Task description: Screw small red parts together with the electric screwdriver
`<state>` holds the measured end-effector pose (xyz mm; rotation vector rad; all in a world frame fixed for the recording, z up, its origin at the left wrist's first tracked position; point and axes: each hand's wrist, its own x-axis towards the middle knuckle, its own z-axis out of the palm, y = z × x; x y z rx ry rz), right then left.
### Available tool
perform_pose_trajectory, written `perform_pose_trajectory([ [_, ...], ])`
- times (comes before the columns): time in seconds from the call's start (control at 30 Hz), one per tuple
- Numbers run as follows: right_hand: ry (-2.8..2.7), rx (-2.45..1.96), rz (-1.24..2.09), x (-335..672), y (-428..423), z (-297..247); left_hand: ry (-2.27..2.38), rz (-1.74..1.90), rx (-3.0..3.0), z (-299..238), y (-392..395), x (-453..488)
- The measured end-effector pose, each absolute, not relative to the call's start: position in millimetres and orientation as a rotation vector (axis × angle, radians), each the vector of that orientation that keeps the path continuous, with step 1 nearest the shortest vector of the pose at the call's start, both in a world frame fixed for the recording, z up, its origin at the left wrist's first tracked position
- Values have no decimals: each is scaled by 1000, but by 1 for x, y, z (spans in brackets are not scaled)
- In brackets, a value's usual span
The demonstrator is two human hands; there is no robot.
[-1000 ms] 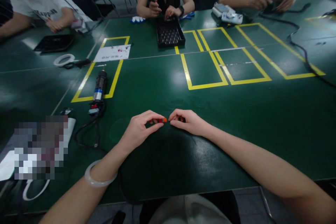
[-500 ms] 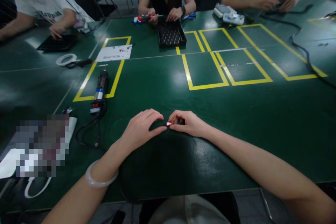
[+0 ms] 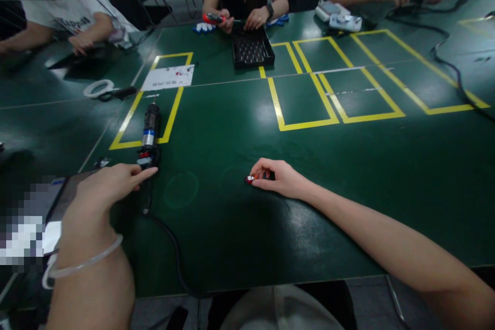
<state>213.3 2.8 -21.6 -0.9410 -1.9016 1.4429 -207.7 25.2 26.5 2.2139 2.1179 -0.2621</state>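
Note:
My right hand [image 3: 276,177] rests on the green table [image 3: 240,227], its fingertips pinched on a small red and orange part [image 3: 249,179]. My left hand [image 3: 106,185] has swung out to the left, fingers stretched forward, with the index fingertip just short of the lower end of a black electric screwdriver [image 3: 148,131] that lies on the table. A black cable [image 3: 166,237] runs from the screwdriver toward me. A pale bangle sits on my left wrist.
Yellow tape rectangles [image 3: 309,87] mark the table. A black tray [image 3: 251,50] stands before the person opposite, who holds a red-handled tool [image 3: 212,18]. A white sheet [image 3: 168,77], a tape roll [image 3: 98,87] and other people's hands lie at the far left and right.
My left hand let go of the small part and moved left to the screwdriver's end. My right hand stayed put, keeping the part.

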Motion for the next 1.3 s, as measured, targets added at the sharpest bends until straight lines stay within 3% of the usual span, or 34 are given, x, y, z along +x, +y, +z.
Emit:
perform_pose_trajectory([
  [0.07,-1895,-937,1449,213,3,-21,2215,-485,1927,26,26,-186],
  [0.2,-1877,-951,1446,213,3,-21,2245,-609,2059,28,27,-132],
  [0.5,-1844,-947,1325,212,5,-27,2220,-484,2319,16,9,-67],
  [1.0,-2027,-975,902,214,6,-29,1516,-70,2759,8,-40,3],
  [1.3,-2134,-1033,844,213,4,-29,1283,23,2847,7,-46,9],
])
